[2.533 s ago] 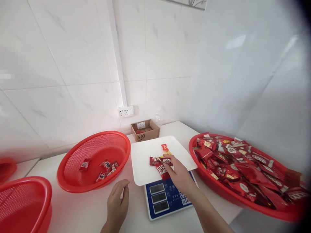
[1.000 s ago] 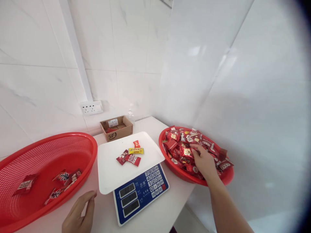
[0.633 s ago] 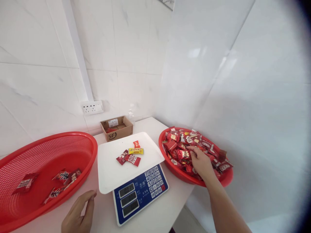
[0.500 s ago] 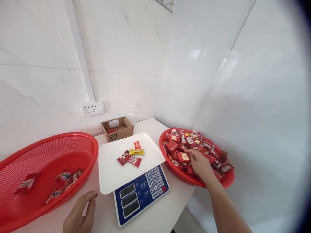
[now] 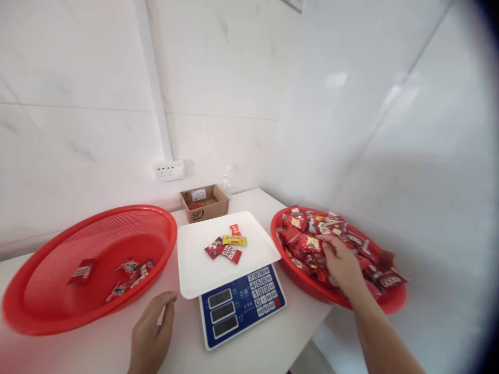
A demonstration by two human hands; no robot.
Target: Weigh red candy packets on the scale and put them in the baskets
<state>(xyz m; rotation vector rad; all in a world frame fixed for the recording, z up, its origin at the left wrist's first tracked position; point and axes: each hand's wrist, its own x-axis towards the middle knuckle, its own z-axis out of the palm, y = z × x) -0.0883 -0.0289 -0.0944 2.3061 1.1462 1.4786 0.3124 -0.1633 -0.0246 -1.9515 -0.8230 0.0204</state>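
My right hand [image 5: 340, 259] reaches into the red basket on the right [image 5: 296, 288], its fingertips closed on the edge of a shiny red snack packet [image 5: 311, 244]. Many other red wrapped snacks lie heaped around it. My left hand [image 5: 155, 322] hovers by the near left corner of the scale's white tray [image 5: 198, 275], thumb and fingers drawn together with nothing visible in them. Several small packets rest on that tray: a yellow one [image 5: 234, 240], a small red-orange one [image 5: 235, 229], a dark red one [image 5: 214, 248] and a red-and-white one [image 5: 233, 253].
The scale's blue keypad panel [image 5: 244, 296] faces me. On the left stands a red perforated basket [image 5: 89, 221] holding several packets [image 5: 136, 272]. A cardboard box [image 5: 210, 210] sits behind the tray, near a clear plastic bottle [image 5: 227, 182]. White walls close off the back and right.
The view has swung left, so everything sits farther right in the picture. My right fingertips have closed on the shiny red packet. My left hand keeps its pose beside the tray.
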